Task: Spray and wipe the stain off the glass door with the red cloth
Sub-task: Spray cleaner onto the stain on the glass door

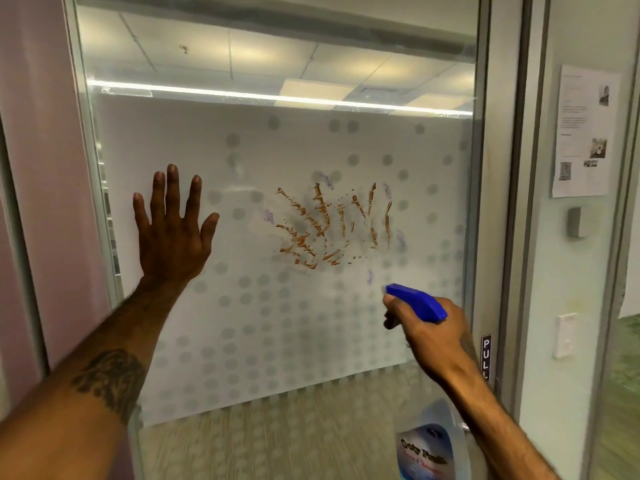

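Head view, hands: left hand (173,230) spread flat on the glass door (294,341); right hand (431,329) curls round the spray bottle (415,302), finger at the trigger.
Stain (332,225): brown streaks mid-pane, above the nozzle.
Red cloth: not in view.
Risk: the nozzle sits low, so mist may land under the stain and run down.
Room: door frame (485,202) close on the right; open glass left and below.

One dotted frosted glass door (311,150), one brown streaky stain (332,226), one blue-headed clear plastic spray bottle (417,301), two bare hands: left hand (173,237), right hand (433,330); one printed paper notice (585,133), one black PULL label (486,356).
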The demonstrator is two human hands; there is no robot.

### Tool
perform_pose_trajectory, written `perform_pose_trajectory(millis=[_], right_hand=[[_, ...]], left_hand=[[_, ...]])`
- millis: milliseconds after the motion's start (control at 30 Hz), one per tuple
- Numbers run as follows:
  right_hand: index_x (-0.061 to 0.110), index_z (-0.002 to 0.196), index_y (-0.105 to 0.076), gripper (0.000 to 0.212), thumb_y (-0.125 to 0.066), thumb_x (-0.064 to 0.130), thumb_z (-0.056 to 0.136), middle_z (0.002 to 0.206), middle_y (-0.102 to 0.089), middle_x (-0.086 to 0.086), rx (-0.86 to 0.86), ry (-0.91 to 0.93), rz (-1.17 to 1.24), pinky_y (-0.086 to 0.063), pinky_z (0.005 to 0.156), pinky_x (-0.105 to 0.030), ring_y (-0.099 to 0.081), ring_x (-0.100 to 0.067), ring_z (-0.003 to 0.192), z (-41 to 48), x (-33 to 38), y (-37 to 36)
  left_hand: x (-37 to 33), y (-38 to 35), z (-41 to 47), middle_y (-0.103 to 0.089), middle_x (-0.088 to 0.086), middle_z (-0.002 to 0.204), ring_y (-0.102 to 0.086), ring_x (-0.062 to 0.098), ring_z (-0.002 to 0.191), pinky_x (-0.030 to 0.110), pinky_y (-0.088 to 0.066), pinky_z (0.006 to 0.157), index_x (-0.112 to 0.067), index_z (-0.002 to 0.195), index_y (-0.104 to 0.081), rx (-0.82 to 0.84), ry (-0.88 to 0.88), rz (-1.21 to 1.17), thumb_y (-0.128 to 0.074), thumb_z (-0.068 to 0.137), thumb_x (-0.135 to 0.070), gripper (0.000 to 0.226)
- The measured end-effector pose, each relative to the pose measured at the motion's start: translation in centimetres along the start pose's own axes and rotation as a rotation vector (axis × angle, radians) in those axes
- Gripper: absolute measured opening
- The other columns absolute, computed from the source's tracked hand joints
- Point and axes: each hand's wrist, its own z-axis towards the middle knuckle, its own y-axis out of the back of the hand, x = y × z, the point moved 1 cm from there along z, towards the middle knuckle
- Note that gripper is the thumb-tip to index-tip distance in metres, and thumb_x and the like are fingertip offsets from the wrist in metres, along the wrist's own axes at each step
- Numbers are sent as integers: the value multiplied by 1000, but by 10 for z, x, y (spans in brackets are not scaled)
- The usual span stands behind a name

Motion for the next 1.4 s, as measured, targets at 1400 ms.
perform_pose_trajectory(millis=[1400], right_hand=[[17,100,-76,32,-75,41,80,96,-77,-9,-58,-286,123,-51,71,-27,-72,-23,90,-88,-94,305]], left_hand=[[-522,243,-211,-71,-9,114,-69,1,102,16,-56,85,-29,119,-63,1640,-299,-1683,-90,73,-17,54]])
